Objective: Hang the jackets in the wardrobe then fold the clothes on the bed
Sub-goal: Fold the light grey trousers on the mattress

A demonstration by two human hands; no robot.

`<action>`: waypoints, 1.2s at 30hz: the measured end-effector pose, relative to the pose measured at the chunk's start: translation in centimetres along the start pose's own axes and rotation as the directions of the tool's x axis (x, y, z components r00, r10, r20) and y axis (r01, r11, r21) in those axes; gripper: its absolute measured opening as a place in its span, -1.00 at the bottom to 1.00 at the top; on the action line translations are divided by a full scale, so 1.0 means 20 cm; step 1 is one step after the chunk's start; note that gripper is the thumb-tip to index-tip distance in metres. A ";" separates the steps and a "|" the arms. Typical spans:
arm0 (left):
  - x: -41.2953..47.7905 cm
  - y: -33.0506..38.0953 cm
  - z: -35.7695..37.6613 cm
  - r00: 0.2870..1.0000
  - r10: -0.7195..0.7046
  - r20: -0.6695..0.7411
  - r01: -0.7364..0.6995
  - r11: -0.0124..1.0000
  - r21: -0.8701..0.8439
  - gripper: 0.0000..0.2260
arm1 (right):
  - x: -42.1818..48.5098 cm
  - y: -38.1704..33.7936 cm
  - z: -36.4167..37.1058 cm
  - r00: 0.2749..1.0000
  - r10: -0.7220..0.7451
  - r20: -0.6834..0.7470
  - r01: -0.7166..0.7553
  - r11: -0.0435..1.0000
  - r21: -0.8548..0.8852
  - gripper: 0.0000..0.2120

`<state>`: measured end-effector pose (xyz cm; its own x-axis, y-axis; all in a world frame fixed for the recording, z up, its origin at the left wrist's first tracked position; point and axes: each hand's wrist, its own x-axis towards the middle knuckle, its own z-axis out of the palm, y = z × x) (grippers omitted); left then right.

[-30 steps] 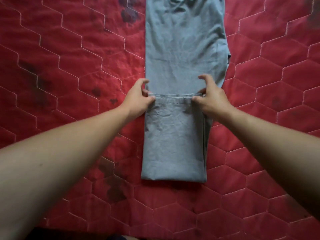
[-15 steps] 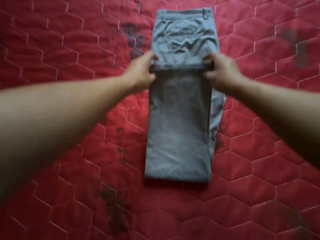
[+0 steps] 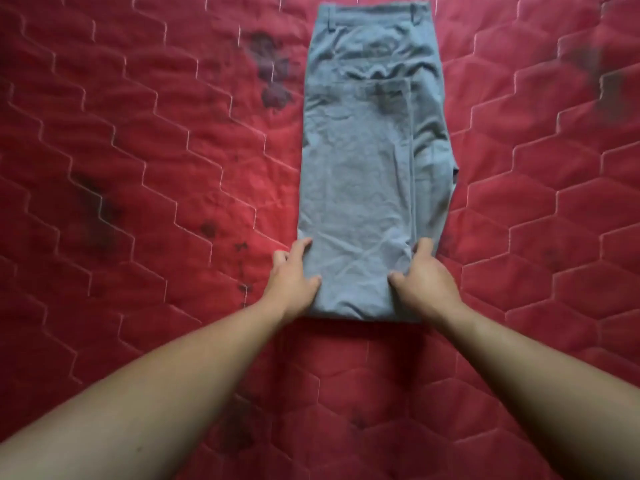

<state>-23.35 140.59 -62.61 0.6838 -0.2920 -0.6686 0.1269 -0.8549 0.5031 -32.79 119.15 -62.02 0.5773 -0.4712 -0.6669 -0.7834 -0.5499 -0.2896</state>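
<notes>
Folding was underway: doubled grey fabric trousers [image 3: 374,174] were seen flat on the red quilted bed [image 3: 138,168], their near end pinched by left grip [image 3: 292,275] and right grip [image 3: 424,278]; lifting it toward the waistband [image 3: 372,8] was judged next.

Grey trousers [image 3: 370,174]: matt woven cloth, lightly creased; red bed cover [image 3: 156,150]: quilted fabric, faint sheen, dark stains.

We see dim, soft light with faint shadows; the picture is slightly blurred throughout, bowed at the edges, darker toward the near corners.
</notes>
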 end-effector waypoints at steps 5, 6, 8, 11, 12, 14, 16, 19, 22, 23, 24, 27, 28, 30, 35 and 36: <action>-0.13 -0.08 0.05 0.999 0.006 -0.034 -0.010 0.990 -0.139 -0.41 | -0.09 0.16 0.01 0.994 0.019 0.108 -0.028 0.996 0.084 -0.68; -0.15 -0.08 0.04 0.999 -0.002 -0.038 -0.005 0.986 -0.165 -0.40 | -0.10 0.19 0.01 0.993 -0.011 0.116 -0.001 0.995 0.101 -0.72; -0.15 -0.07 0.02 0.998 -0.034 -0.049 0.022 0.975 -0.223 -0.39 | -0.12 0.22 0.01 0.997 -0.062 0.048 0.054 0.988 0.147 -0.77; -0.15 -0.07 0.02 0.995 -0.089 -0.047 0.071 0.948 -0.309 -0.49 | -0.15 0.22 0.03 1.000 -0.011 -0.018 0.017 0.908 0.419 -0.72; -0.14 -0.08 0.03 0.994 -0.103 -0.046 0.083 0.942 -0.325 -0.57 | -0.15 0.21 0.04 1.000 0.027 0.016 -0.031 0.869 0.495 -0.67; -0.14 -0.09 0.04 0.992 -0.119 -0.043 0.098 0.939 -0.330 -0.69 | -0.14 0.21 0.05 0.994 0.050 0.096 -0.093 0.850 0.519 -0.61; -0.14 -0.10 0.04 0.992 -0.121 -0.034 0.105 0.944 -0.311 -0.77 | -0.14 0.21 0.05 0.989 0.005 0.147 -0.069 0.900 0.430 -0.66; -0.15 -0.14 0.05 0.992 -0.124 -0.020 0.114 0.953 -0.281 -0.86 | -0.17 0.21 0.06 0.980 -0.016 0.200 -0.062 0.924 0.377 -0.70; -0.22 -0.19 0.07 0.988 -0.147 0.038 0.152 0.965 -0.214 -0.91 | -0.26 0.24 0.10 0.953 0.046 0.300 -0.164 0.910 0.381 -0.71; -0.26 -0.21 0.08 0.986 -0.156 0.064 0.165 0.970 -0.179 -0.92 | -0.30 0.26 0.12 0.939 0.080 0.334 -0.216 0.894 0.392 -0.73; -0.30 -0.24 0.10 0.982 -0.166 0.086 0.177 0.975 -0.136 -0.93 | -0.34 0.28 0.15 0.925 0.119 0.360 -0.269 0.875 0.402 -0.73; -0.40 -0.34 0.16 0.975 -0.197 0.107 0.198 0.980 0.000 -0.92 | -0.46 0.34 0.22 0.894 0.215 0.394 -0.383 0.821 0.422 -0.75; -0.43 -0.37 0.18 0.973 -0.202 0.111 0.201 0.979 0.019 -0.91 | -0.49 0.36 0.25 0.891 0.234 0.389 -0.399 0.811 0.428 -0.76; -0.47 -0.40 0.21 0.977 -0.181 0.116 0.178 0.983 0.039 -0.89 | -0.52 0.38 0.32 0.910 0.252 0.329 -0.376 0.838 0.397 -0.77; -0.48 -0.45 0.21 0.987 -0.095 0.128 0.092 0.995 0.030 -0.84 | -0.52 0.37 0.38 0.927 0.275 0.254 -0.288 0.958 0.015 -0.63; -0.48 -0.45 0.21 0.986 -0.093 0.137 0.091 0.996 0.022 -0.83 | -0.52 0.37 0.37 0.918 0.278 0.282 -0.295 0.955 0.017 -0.63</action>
<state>-34.01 149.33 -63.03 0.5641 -0.2671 -0.7813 0.1729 -0.8870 0.4281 -46.34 125.00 -62.36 0.2469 -0.3911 -0.8866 -0.9226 -0.3747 -0.0916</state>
